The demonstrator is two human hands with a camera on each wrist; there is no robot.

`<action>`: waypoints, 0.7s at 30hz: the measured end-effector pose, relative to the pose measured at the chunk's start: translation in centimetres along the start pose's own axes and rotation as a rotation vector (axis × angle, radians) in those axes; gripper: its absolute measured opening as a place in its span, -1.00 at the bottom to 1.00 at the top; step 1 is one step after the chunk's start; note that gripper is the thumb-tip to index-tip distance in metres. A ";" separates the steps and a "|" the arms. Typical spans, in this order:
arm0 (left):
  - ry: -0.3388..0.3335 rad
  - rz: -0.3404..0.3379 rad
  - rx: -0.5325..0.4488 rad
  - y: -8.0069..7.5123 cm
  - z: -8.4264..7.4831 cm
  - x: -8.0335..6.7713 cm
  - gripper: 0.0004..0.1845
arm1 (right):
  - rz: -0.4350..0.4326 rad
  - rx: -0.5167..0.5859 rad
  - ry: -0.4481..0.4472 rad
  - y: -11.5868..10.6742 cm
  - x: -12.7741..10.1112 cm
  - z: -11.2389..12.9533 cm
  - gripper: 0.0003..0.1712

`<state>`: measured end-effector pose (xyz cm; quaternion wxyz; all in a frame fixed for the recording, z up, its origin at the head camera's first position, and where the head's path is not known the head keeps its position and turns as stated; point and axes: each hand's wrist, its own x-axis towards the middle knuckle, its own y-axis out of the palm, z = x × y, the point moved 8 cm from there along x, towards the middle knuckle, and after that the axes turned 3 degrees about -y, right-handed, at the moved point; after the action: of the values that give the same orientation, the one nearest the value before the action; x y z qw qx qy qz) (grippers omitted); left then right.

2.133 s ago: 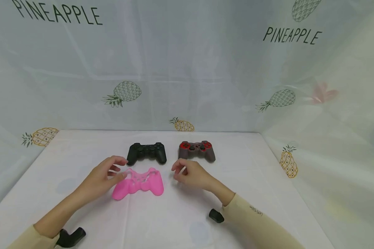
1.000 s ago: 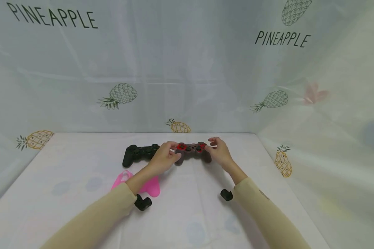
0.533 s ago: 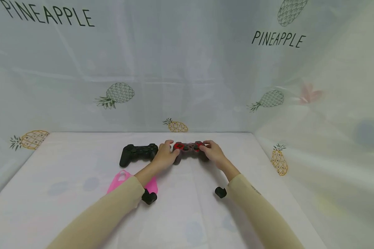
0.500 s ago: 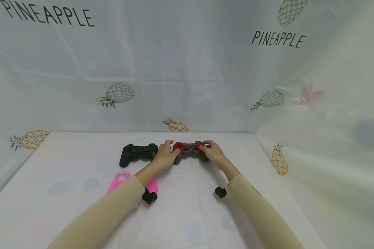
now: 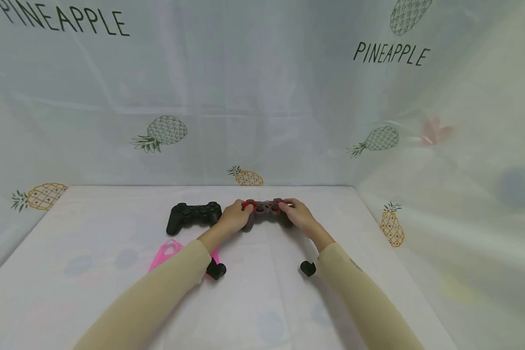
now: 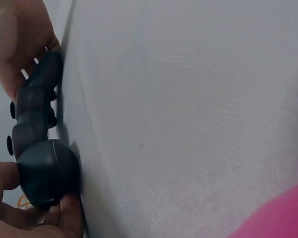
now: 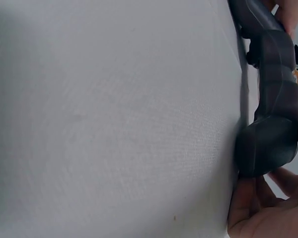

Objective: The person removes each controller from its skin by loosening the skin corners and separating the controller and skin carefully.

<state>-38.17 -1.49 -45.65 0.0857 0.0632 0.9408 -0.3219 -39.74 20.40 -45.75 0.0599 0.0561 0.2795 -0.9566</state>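
Much of the dark grey plastic game controller with red buttons (image 5: 264, 208) is covered in the head view: the left hand (image 5: 235, 217) wraps its left grip and the right hand (image 5: 296, 216) wraps its right grip, so only the middle with the two sticks and patches of red shows. The wrist views cut it off at the frame edge and show it from below as a smooth matte grey shell (image 6: 39, 144) with rounded handles and small black sticks; no red is visible there. In the right wrist view the fingers (image 7: 253, 208) curl under the near grip (image 7: 268, 144). Whether it rests on the white cloth-covered desk (image 5: 267, 301) or is just lifted cannot be told. It sits toward the far middle of the desk, just right of a plain black game controller (image 5: 192, 215). A pink silicone controller cover (image 5: 168, 253) lies nearer, mostly hidden under the left forearm's beige sleeve (image 5: 157, 296).
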 end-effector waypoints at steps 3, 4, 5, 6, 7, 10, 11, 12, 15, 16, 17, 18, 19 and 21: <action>0.000 0.011 -0.009 0.0 0.0 0.0 -0.40 | 0.011 -0.021 -0.026 0.1 0.0 0.2 -0.33; -0.001 0.014 -0.016 -0.1 0.0 0.0 -0.41 | 0.013 -0.023 -0.032 0.1 0.0 0.3 -0.34; -0.001 0.016 -0.023 -0.1 0.0 -0.1 -0.42 | 0.014 -0.025 -0.036 0.1 -0.1 0.3 -0.34; -0.001 0.019 -0.029 -0.1 0.0 -0.1 -0.42 | 0.018 -0.024 -0.038 0.2 -0.2 0.3 -0.35; 0.001 0.021 -0.033 -0.1 0.0 -0.2 -0.42 | 0.023 -0.023 -0.041 0.1 -0.3 0.4 -0.35; 0.023 0.019 -0.023 -0.2 -0.2 -0.3 -0.41 | 0.026 -0.018 -0.049 0.0 -0.6 0.6 -0.37; 0.035 0.018 -0.015 -0.1 -0.2 -0.4 -0.40 | 0.026 -0.023 -0.054 0.0 -0.7 0.6 -0.37; 0.049 0.016 -0.005 -0.1 -0.3 -0.4 -0.40 | 0.029 -0.026 -0.062 -0.1 -0.8 0.6 -0.38; 0.088 0.009 0.013 0.0 -0.5 -0.6 -0.41 | 0.035 -0.050 -0.079 -0.2 -1.2 0.7 -0.39; 0.094 0.008 0.014 0.0 -0.5 -0.7 -0.42 | 0.038 -0.059 -0.086 -0.3 -1.4 0.8 -0.40; 0.098 0.005 0.013 -0.1 -0.5 -0.8 -0.42 | 0.041 -0.071 -0.096 -0.3 -1.5 0.9 -0.39; 0.101 0.004 0.008 -0.1 -0.6 -0.8 -0.42 | 0.045 -0.076 -0.104 -0.3 -1.6 0.9 -0.40; 0.101 0.005 0.003 -0.2 -0.5 -0.9 -0.42 | 0.046 -0.079 -0.107 -0.3 -1.7 1.0 -0.39; 0.104 0.003 -0.003 -0.4 -0.5 -1.0 -0.42 | 0.047 -0.080 -0.117 -0.3 -1.8 1.2 -0.39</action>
<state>-37.32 -1.55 -44.85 0.0374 0.0812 0.9443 -0.3168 -38.04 20.13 -44.37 0.1008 0.0042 0.3119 -0.9447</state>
